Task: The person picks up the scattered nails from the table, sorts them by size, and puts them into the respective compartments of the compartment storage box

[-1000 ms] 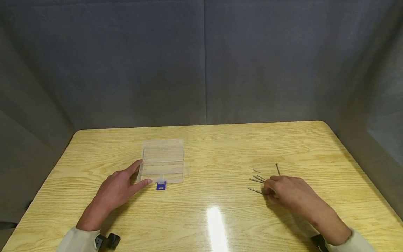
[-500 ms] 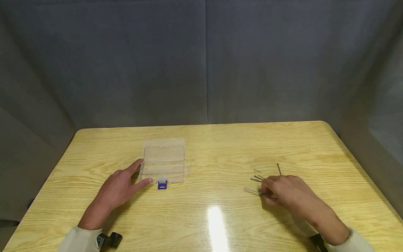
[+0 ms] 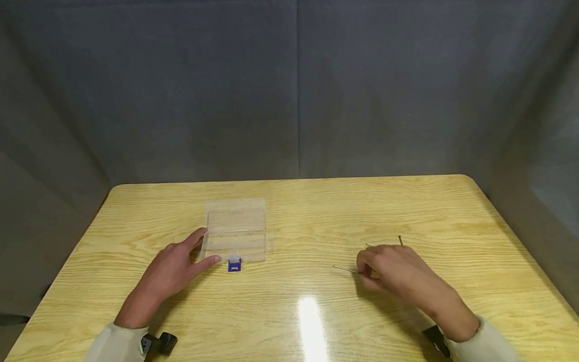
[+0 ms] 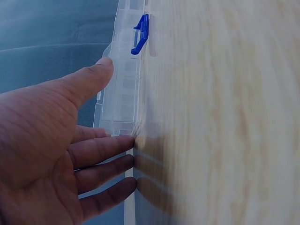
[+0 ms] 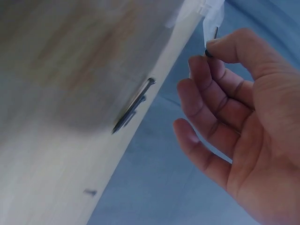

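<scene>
Clear plastic box (image 3: 236, 232), lid open, left of centre in the head view; one nail (image 3: 346, 269) in hand.
The right hand (image 3: 398, 269), lower right, pinches it; other nails (image 5: 133, 105) remain on the table (image 3: 298, 216). The left hand (image 3: 169, 269) lies uncurled at the box's left edge.

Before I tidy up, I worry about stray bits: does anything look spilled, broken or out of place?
Nothing plainly looks damaged. The loose nails on the table near the right hand stand out mildly: they lie scattered, pointing different ways, outside the open box.
</scene>
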Demonstrator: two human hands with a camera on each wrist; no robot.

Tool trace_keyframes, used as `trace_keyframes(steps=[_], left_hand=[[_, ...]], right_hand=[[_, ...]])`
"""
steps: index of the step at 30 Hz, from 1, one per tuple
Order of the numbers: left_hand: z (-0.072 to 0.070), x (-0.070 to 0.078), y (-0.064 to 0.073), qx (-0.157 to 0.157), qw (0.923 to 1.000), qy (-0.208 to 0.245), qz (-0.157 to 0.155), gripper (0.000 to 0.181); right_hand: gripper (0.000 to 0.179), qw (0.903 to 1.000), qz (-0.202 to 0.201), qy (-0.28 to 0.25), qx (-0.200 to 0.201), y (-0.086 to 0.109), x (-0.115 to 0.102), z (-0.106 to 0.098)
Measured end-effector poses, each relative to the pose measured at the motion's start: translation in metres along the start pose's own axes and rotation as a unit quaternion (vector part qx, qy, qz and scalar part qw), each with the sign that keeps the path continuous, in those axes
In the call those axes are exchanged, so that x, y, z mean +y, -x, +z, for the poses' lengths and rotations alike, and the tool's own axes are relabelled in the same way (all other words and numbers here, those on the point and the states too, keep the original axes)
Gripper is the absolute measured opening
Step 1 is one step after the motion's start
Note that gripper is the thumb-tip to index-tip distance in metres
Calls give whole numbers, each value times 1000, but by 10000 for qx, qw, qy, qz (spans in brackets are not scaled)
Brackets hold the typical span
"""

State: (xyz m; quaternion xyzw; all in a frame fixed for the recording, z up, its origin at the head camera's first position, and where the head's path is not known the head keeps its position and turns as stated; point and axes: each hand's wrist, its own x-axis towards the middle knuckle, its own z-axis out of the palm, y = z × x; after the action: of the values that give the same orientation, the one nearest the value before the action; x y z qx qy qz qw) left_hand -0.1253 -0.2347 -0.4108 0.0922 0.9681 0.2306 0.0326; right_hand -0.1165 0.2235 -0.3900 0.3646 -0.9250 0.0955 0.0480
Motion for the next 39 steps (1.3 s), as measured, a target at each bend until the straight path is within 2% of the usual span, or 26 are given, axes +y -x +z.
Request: trace_keyframes(steps=[7,13,20,26,32,36,39], left_hand=[[-1,0,-1,-10,10000,-60,-20,83],[-1,-2,-1,-51,9999,-99,93,85],[-1,-3,-2,8,9997,-60,244,83],[0,-4,0,-156,9995,-98,248,83],[0,-3,1,-18,9994,-207,288,81],[-1,-3,1,-50,9994,-223,273,81],[0,-3,1,-83,9994,-219,259,82]], right_hand=[[24,9996,-238,-143,82,-23,-11,-2],[25,9990,-378,-240,-92,-42,-15,0],[26,9975,-489,-477,-154,-56,-18,6],[23,9953,-524,-808,-99,-65,-22,14],[23,9944,-547,-904,-33,-76,-26,17],[24,9936,-577,-969,-5,-84,-29,20],[24,9907,-575,-1231,41,-91,-32,23]])
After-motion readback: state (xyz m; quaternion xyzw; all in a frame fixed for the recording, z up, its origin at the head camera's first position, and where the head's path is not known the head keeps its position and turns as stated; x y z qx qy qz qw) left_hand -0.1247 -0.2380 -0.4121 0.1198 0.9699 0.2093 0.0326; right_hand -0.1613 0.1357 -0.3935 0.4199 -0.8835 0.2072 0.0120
